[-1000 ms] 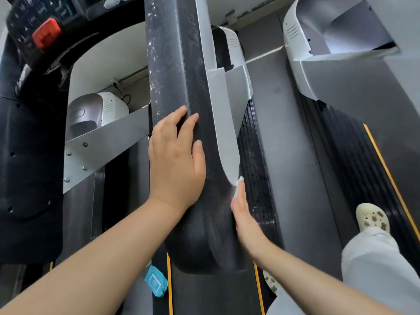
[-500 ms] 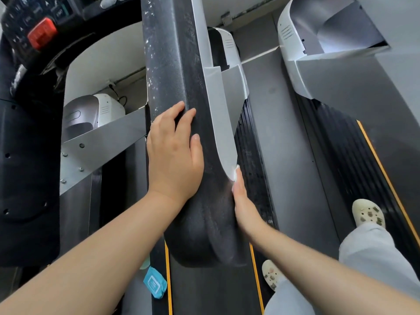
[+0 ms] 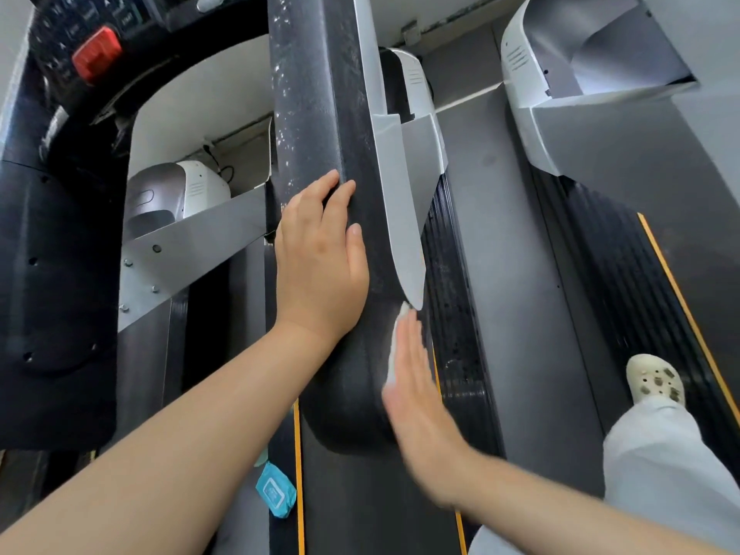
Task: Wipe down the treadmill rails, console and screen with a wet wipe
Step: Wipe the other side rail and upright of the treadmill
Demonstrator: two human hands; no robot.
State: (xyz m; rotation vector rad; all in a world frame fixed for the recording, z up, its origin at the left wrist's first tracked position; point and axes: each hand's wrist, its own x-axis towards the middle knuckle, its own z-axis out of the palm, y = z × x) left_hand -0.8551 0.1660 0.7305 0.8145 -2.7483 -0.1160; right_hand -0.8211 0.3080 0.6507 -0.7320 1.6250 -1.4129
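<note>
At the far left, up in the corner, sits the dark console (image 3: pixel 72 54) with its red stop button (image 3: pixel 96 54); its black underside fills the left edge below. Just right of that, lower down and farther off, I see the silver and white motor cover (image 3: pixel 172 194) of the treadmill, with a grey bracket (image 3: pixel 192 242) running from it up to the rail.

My left hand (image 3: pixel 320 266) lies flat on the top of the black padded rail (image 3: pixel 316 114), fingers straight and spread a little, palm pressing down, holding nothing. The rail runs up the middle of the view, speckled with pale flecks higher up, and ends in a rounded tip near my wrists. Below that tip, on the floor beside the belt's orange line, lies a small blue wipe packet (image 3: pixel 276 490).

Along the rail's right flank runs a silver trim piece (image 3: pixel 396 218) that narrows to a point. Just under that point my right hand (image 3: pixel 416 394) stands edge-on against the side of the rail, fingers straight and together, blurred. Between my palm and the rail is the white wet wipe (image 3: pixel 396 346), pressed flat there, with only its edge showing past my fingertips; I am not curling round it.

Further right lies the grey deck and the ribbed black belt (image 3: pixel 452 294), then a neighbouring treadmill (image 3: pixel 600 74). At the right edge my cream clog (image 3: pixel 652 378) rests on that machine's belt, under a pale trouser leg (image 3: pixel 672 466).
</note>
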